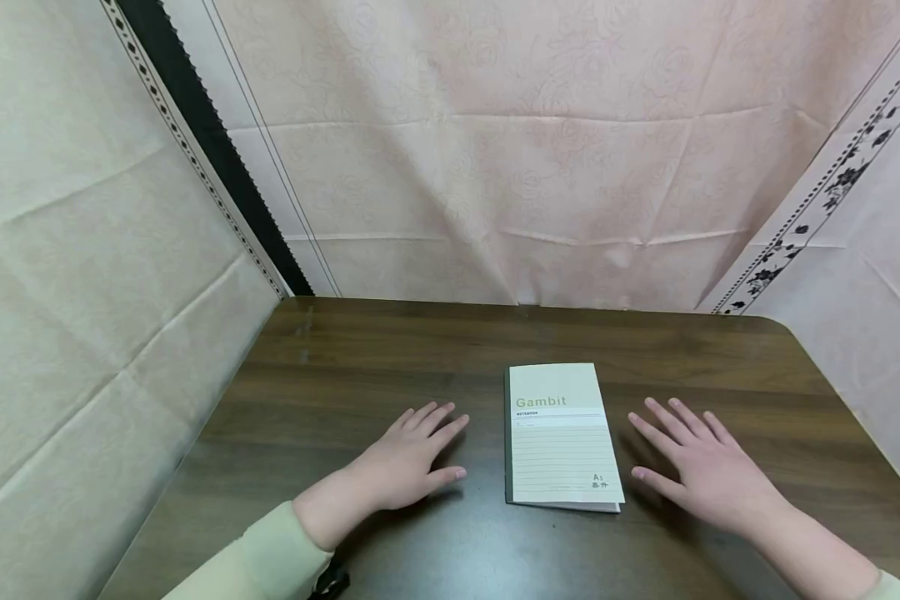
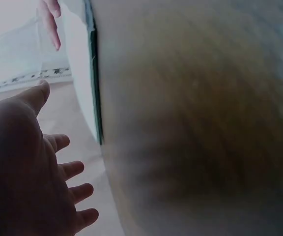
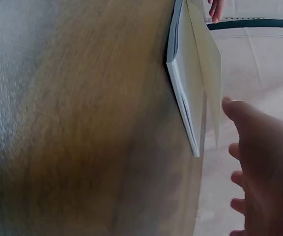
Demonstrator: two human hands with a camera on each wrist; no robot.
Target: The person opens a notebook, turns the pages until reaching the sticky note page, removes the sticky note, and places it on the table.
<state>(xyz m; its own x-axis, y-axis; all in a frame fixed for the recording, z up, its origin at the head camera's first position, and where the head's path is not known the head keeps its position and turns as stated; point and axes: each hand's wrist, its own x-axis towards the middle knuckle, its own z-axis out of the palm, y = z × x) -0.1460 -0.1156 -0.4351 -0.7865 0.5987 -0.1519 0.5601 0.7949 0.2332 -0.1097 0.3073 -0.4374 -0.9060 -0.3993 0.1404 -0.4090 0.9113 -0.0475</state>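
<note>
A pale green notebook [image 1: 562,450] with a dark spine along its left side lies on the wooden table, its cover printed "Gambit" and ruled with lines. To its left, my left hand [image 1: 405,462] is spread over the table, palm down, holding nothing. On the other side, my right hand [image 1: 708,475] also has its fingers spread, with the thumb nearest the notebook's right edge. In the right wrist view the notebook's cover [image 3: 210,69] stands slightly lifted off the pages. From the left wrist, the dark green spine [image 2: 95,83] shows beyond the left hand [image 2: 28,162].
The brown wooden table [image 1: 330,350] has rounded far corners. Pale patterned cloth [image 1: 495,167] hangs behind it, with more cloth along the left and right sides. A dark strip [image 1: 217,142] runs down the cloth at the left. Something black [image 1: 332,581] sits under the left wrist.
</note>
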